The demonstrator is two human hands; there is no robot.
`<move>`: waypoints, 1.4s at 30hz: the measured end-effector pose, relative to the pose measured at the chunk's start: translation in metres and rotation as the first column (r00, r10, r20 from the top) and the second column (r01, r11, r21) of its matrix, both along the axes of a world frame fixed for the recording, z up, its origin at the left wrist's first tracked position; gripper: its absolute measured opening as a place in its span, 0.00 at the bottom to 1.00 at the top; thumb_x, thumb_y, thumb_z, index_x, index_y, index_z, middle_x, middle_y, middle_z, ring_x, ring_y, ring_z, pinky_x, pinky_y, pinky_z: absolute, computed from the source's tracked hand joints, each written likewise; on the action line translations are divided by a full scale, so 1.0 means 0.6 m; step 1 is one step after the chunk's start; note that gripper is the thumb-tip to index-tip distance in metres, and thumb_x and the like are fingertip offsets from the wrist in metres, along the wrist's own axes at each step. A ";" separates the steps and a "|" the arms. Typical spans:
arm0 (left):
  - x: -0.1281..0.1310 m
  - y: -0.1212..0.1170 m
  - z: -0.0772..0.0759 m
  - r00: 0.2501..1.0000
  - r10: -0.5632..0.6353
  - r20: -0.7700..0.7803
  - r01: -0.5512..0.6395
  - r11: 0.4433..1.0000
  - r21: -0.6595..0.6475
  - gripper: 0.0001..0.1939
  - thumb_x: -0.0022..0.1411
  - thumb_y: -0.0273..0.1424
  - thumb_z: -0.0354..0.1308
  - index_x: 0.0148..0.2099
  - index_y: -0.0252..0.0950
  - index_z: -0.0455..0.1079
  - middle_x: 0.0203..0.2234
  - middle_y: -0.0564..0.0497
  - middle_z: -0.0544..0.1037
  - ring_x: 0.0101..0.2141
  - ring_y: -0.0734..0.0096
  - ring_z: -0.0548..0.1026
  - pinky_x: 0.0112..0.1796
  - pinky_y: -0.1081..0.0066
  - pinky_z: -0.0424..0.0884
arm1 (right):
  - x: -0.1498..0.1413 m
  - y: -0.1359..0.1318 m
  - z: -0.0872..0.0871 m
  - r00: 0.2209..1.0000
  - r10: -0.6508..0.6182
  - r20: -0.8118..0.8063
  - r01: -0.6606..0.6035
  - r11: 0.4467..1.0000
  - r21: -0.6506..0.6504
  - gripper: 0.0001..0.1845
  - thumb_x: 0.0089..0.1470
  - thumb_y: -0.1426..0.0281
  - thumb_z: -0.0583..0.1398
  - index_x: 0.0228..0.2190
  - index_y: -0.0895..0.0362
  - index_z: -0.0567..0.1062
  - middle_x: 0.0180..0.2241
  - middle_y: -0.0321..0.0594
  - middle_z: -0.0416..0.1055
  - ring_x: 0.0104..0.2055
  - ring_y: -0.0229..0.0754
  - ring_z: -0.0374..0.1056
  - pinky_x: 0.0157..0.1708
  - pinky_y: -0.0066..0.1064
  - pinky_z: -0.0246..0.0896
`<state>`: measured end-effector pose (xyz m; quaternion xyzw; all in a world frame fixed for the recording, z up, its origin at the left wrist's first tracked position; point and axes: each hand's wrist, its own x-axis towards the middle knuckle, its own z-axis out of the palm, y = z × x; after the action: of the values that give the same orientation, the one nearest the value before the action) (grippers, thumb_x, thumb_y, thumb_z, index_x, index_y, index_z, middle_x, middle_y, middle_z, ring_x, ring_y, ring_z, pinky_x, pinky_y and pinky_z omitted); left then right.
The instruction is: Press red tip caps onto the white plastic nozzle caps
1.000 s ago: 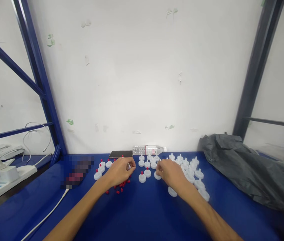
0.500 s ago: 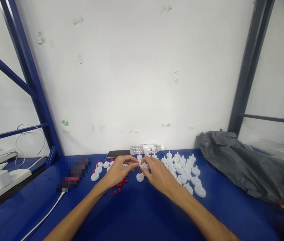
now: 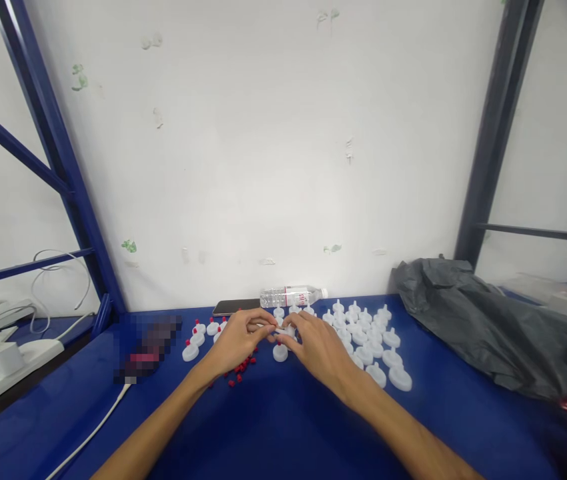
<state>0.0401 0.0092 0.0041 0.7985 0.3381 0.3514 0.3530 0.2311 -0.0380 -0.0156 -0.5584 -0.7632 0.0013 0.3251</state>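
My left hand point(image 3: 245, 337) and my right hand point(image 3: 312, 341) meet over the middle of the table, fingers pinched. Between their fingertips is a white nozzle cap point(image 3: 287, 331), lying tilted and mostly covered by the fingers. My left fingertips close on its narrow end, my right on its wider part. Just below stands a white cap with a red tip point(image 3: 280, 352). Small red tips point(image 3: 240, 379) lie loose beneath my left hand. More red-tipped white caps point(image 3: 190, 351) stand to the left. To the right of my right hand are many plain white nozzle caps point(image 3: 375, 375).
A clear plastic bottle point(image 3: 293, 296) and a dark phone point(image 3: 236, 307) lie along the wall. A blurred-out device point(image 3: 148, 353) with a white cable is at left, near a power strip point(image 3: 38, 350). A grey plastic bag point(image 3: 463, 327) covers the right side.
The white cap between my fingertips has tilted slightly, and my fingers have shifted a little around it. The things on the table stay put; the camera view has moved slightly.
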 end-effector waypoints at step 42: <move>-0.005 -0.001 -0.009 0.826 0.310 -0.471 -0.046 0.870 0.492 0.17 0.71 0.37 0.46 0.45 0.40 0.76 0.41 0.45 0.82 0.43 0.56 0.76 0.44 0.62 0.68 | 0.017 0.010 0.019 0.999 -0.043 0.002 0.043 0.997 0.066 0.10 0.64 0.67 0.58 0.45 0.51 0.76 0.43 0.39 0.79 0.46 0.44 0.74 0.46 0.32 0.64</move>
<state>0.0370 0.0089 -0.0011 0.8882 0.4052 0.2165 0.0098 0.2416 -0.0320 -0.0044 -0.5636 -0.7513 -0.0322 0.3420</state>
